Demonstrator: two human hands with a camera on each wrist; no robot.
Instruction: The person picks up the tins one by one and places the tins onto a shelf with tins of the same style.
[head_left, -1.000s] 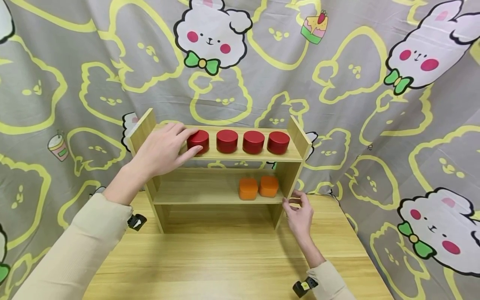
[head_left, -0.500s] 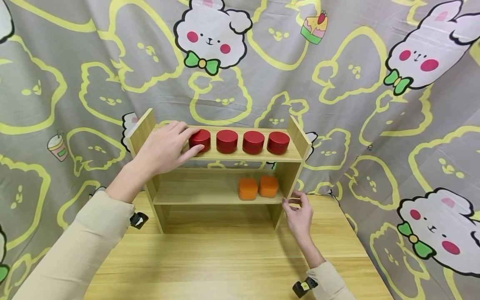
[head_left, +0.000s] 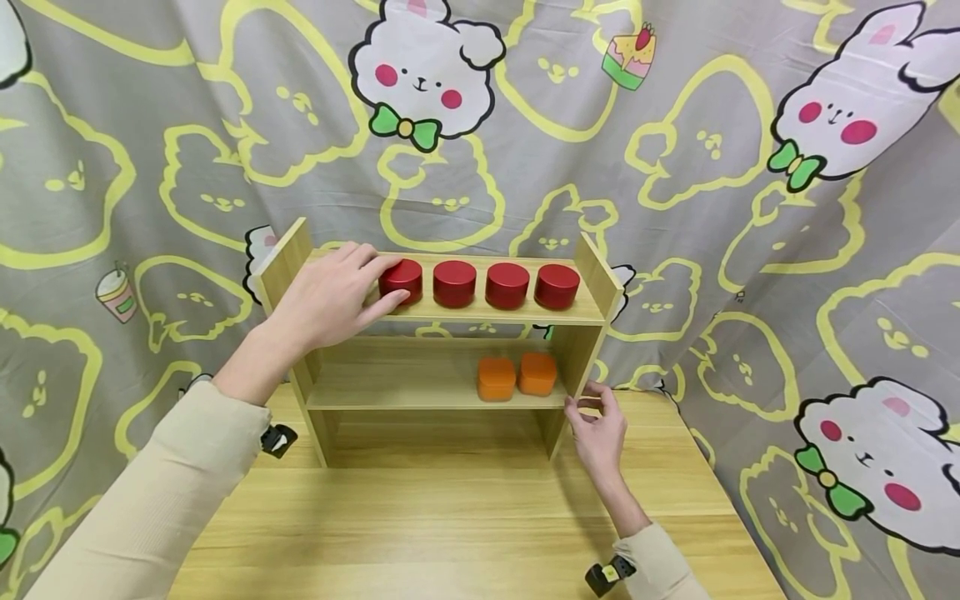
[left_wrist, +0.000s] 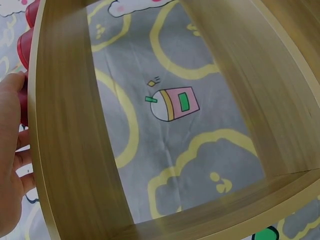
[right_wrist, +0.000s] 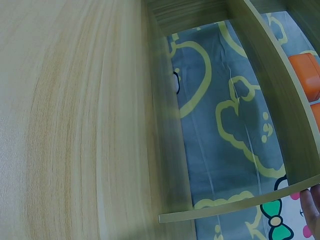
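Note:
In the head view, my left hand (head_left: 330, 296) holds the leftmost red round tin (head_left: 401, 282) on the top board of a small wooden shelf (head_left: 450, 400). Its thumb is at the tin's front and its fingers are over the far side. To the right stand three more matching tins, one being the middle tin (head_left: 453, 284). My right hand (head_left: 597, 425) is beside the shelf's right side panel, thumb and loosely bent fingertips touching it. In the right wrist view, fingers (right_wrist: 309, 205) show on the panel's outer side.
Two orange square boxes, a left one (head_left: 497, 379) and a right one (head_left: 537, 373), sit on the middle board's right half. The shelf stands on a wooden table (head_left: 420, 533). A grey cartoon curtain (head_left: 450, 183) hangs behind and at the sides.
My left hand has shifted slightly right with the leftmost red tin, bringing it nearer its neighbour. The right hand and the orange boxes have stayed in place.

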